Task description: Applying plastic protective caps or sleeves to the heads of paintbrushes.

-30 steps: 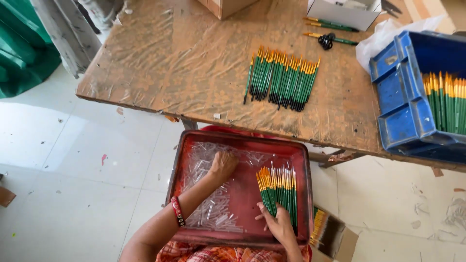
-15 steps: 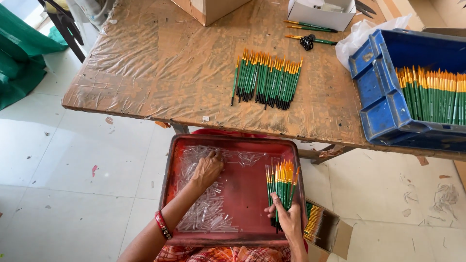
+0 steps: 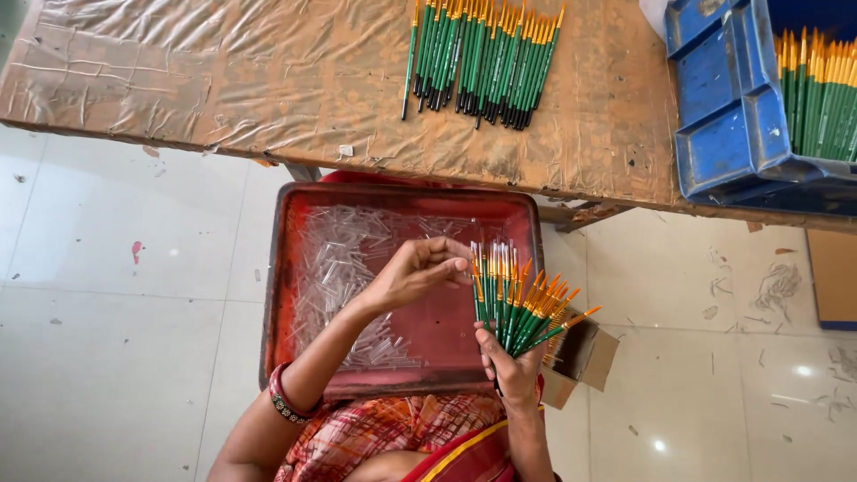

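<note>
Right hand (image 3: 516,364), lower centre of frame: fingers closed round the lower ends of a fan of green-handled paintbrushes (image 3: 513,299), orange ends and bristle tips spread upward and to the right. Left hand (image 3: 418,268), centre of frame: fingertips pinched together at the leftmost brush tips of the fan, touching them; whether something small sits in the pinch, cannot tell. Beaded bangle (image 3: 284,397) on the left wrist.

Under both hands: red tray (image 3: 286,268) on the lap, heaped on its left side with clear plastic tubes (image 3: 344,268). Small open cardboard box (image 3: 585,357) just right of the tray, more brushes inside.

Upper frame: wooden counter (image 3: 268,80) under crinkled clear film. Row of matching brushes (image 3: 482,58) lying top centre. Blue plastic crate (image 3: 728,116) at upper right, stacked brushes (image 3: 821,98) in its right compartment.
</note>
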